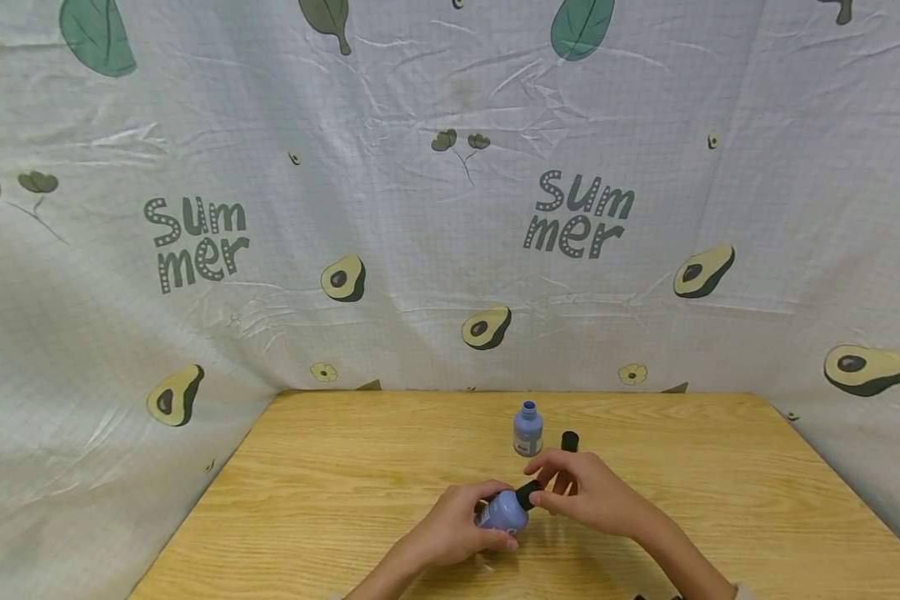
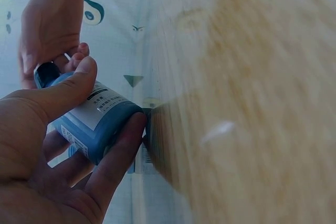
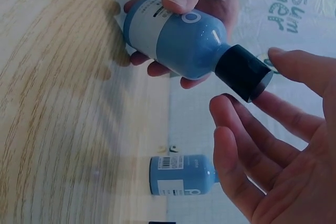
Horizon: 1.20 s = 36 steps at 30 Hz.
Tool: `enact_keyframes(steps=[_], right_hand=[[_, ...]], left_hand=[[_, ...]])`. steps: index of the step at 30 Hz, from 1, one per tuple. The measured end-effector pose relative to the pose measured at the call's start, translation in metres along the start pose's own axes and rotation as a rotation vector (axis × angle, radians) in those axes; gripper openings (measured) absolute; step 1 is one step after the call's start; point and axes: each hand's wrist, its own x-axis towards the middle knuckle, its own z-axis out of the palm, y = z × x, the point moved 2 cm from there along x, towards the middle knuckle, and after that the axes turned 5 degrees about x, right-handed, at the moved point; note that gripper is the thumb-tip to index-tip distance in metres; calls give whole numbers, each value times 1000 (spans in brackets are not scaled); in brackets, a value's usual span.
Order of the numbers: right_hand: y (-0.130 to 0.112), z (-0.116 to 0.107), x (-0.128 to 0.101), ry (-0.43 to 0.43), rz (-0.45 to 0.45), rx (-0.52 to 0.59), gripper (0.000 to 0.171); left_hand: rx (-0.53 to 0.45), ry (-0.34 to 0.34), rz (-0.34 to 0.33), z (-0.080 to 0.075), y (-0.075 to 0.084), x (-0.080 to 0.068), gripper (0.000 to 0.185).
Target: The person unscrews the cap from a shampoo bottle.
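Above wooden table [image 1: 345, 500], capped bottle [image 1: 504, 510] in left fingers [image 1: 495, 542]; right fingers [image 1: 547, 498] seemingly loose beside cap [image 1: 527, 493].

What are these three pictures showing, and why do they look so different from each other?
They all show the same moment, seen by three cameras that a person wears. The big picture comes from a camera on the head, looking down at a wooden table. The other two come from cameras on each wrist, so they look close up and tipped sideways.

There is no machine here, only two bare hands. The left hand has its grip round a blue bottle, held tilted above the table. The right hand has its fingers at the bottle's black cap.

On the table behind stands a second blue bottle with no cap on, and a loose black cap beside it.
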Motion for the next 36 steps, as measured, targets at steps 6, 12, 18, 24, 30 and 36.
enact_keyframes(steps=[6,12,18,24,30,36], right_hand=[[-1,-1,0,14,37,3,25],[1,-1,0,9,18,5,18],[0,-1,-2,4,-21,1,17],[-2,0,-1,8,-7,-9,23],[-1,0,-1,7,18,-3,21],[-1,0,-1,0,-16,7,19]], left_hand=[[-9,5,1,1,0,-1,49],[4,11,-4,1,1,-1,50],[7,18,-4,2,0,-1,50],[12,22,16,1,0,-2,48],[1,15,2,1,0,-2,48],[-2,8,-11,1,0,0,48]])
